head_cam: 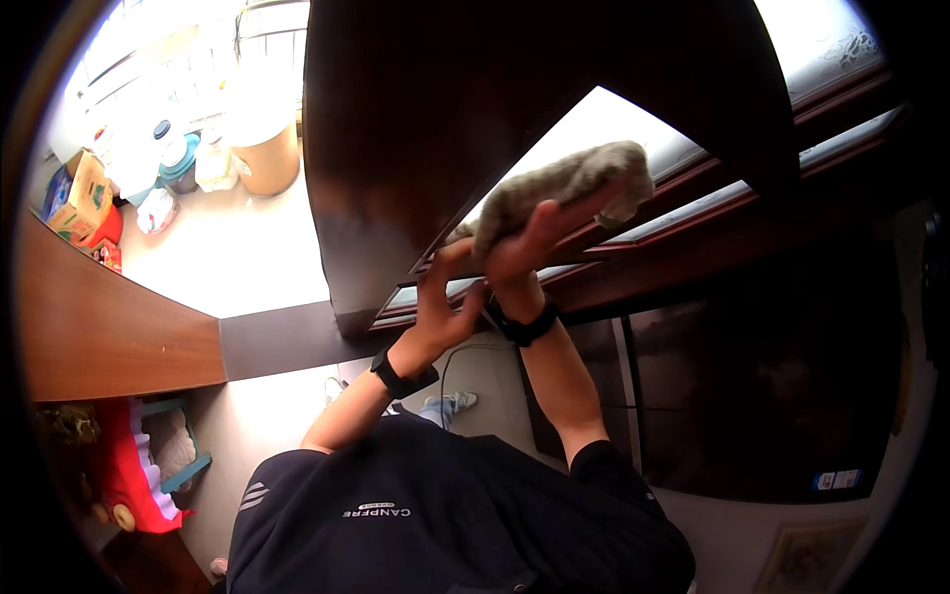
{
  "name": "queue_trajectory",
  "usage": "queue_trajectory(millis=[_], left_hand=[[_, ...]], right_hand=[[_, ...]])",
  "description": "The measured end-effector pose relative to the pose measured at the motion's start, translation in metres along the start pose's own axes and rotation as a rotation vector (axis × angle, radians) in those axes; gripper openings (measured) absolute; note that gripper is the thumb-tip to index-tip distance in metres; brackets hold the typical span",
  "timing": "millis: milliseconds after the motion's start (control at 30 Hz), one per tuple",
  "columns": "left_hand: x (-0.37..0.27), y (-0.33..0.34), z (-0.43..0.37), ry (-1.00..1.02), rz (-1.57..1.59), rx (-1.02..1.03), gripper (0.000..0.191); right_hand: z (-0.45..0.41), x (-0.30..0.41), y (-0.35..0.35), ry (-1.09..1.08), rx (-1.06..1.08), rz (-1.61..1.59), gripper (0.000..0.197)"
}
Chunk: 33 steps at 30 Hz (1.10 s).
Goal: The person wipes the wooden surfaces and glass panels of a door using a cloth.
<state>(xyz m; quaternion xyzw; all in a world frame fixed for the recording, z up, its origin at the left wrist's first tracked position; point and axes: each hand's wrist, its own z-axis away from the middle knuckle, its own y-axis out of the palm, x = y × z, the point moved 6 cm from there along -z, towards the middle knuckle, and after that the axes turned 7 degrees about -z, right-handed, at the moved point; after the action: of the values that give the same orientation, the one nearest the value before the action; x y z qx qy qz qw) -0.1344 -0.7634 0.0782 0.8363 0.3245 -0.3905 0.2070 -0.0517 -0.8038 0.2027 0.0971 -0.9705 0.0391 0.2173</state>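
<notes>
A grey-brown fuzzy cloth [557, 182] lies along the raised fingers of my right hand [531, 234], against the glass opening of a dark wooden door or panel [386, 148]. That hand's thumb stands away from its fingers, and the cloth partly covers them. My left hand [445, 304] is raised just below and to the left, thumb and fingers spread, its fingertips close to the cloth's lower end. Whether they touch it is unclear. Both wrists wear black bands.
Dark-framed patterned glass panes [668, 211] run to the right, above a dark glossy cabinet or appliance [764, 401]. On the left are a brown wooden panel [119, 334], a cardboard box [82, 197], a tan bin [267, 163] and containers. A person's shoe [464, 401] shows below.
</notes>
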Motion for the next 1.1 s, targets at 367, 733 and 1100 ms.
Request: queue_trajectory(millis=[367, 733, 1100], left_hand=[[-0.001, 0.029, 0.005, -0.120, 0.120, 0.005, 0.033], [0.019, 0.053, -0.014, -0.396, 0.192, 0.151, 0.021], [0.031, -0.027, 0.046, -0.644, 0.248, -0.042, 0.026]], right_hand=[[0.023, -0.027, -0.003, -0.423, 0.593, 0.573, 0.063], [0.015, -0.044, -0.041, 0.217, 0.011, 0.167, 0.072], [0.089, -0.007, 0.016, -0.081, 0.548, 0.042, 0.068]])
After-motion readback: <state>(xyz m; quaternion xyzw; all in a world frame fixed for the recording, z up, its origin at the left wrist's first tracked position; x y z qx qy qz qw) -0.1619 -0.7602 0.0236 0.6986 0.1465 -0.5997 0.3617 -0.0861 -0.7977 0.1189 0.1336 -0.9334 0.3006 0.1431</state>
